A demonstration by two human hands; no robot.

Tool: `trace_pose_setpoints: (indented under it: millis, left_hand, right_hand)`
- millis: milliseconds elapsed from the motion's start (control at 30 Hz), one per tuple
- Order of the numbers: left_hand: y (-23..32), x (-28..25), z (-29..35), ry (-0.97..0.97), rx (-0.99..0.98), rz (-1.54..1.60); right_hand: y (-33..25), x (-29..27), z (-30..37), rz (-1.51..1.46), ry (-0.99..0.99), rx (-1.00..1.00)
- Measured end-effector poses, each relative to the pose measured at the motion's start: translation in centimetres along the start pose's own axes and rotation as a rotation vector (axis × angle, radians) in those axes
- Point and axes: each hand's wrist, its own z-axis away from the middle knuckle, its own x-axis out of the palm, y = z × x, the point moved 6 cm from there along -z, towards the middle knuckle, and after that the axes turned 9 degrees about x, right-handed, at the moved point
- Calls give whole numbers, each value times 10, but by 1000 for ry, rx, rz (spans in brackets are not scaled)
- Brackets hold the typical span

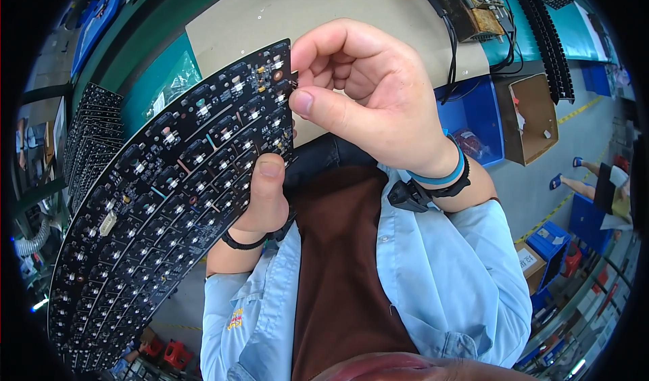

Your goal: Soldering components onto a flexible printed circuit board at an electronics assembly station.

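A large black circuit board (155, 198), studded with several rows of small chips, is held up close to the camera at a slant. My left hand (265, 198) grips its lower right edge, thumb on the face of the board. My right hand (365, 90) is curled at the board's upper right corner, thumb and fingertips pinching that edge or a small part there; what lies between the fingers is hidden.
A beige work surface (270, 9) lies behind the board, with stacks of similar black boards (91, 131) at the left. A blue bin (476, 121) and an open cardboard box (534, 114) stand at the right. Another person's legs (595, 181) show at the far right.
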Motion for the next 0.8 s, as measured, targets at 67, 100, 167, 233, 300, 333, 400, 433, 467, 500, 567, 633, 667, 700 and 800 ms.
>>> trace_pose_setpoints:
  millis: [67, 100, 167, 233, 300, 333, 400, 433, 467, 500, 567, 633, 667, 700, 800]
  left_hand:
    - [0, 0, 0, 44, 25, -3]
    - [0, 2, 0, 44, 25, -4]
    - [1, 3, 0, 89, 36, 7]
    - [1, 0, 2, 110, 41, 13]
    - [-5, -5, 9, 63, -6, 75]
    - [-7, -5, 11, 40, -30, 107]
    - [-6, -6, 10, 29, -19, 102]
    - [-6, -5, 9, 21, -8, 95]
    - [-5, -5, 9, 13, 3, 87]
    - [-5, -4, 9, 13, 4, 84]
    - [-2, -4, 8, 32, 14, 86]
    - [2, -2, 8, 43, 24, 78]
    - [2, -1, 8, 55, 33, 96]
    - [3, 1, 8, 67, 43, 114]
    - [6, 5, 10, 94, 58, 131]
  right_hand:
    - [0, 0, 1, -8, -2, -5]
    - [0, 0, 1, -1, -3, -9]
    - [-1, 1, 2, 15, -4, -16]
    - [-1, 1, 3, 19, -2, -18]
    - [-1, 1, 3, 29, 0, -19]
    - [-2, 1, 4, 29, 2, -20]
    - [-1, 0, 4, 25, 11, -14]
    - [-1, 0, 4, 23, 14, -11]
    - [-1, 0, 4, 22, 14, -11]
    - [-1, -1, 4, 23, 14, -12]
    - [0, -1, 4, 25, 10, -15]
    - [-1, -2, 5, 20, 4, -21]
    - [0, -3, 5, 20, 3, -24]
    - [0, -4, 6, 19, 2, -28]
    - [1, -6, 9, 5, -19, -39]
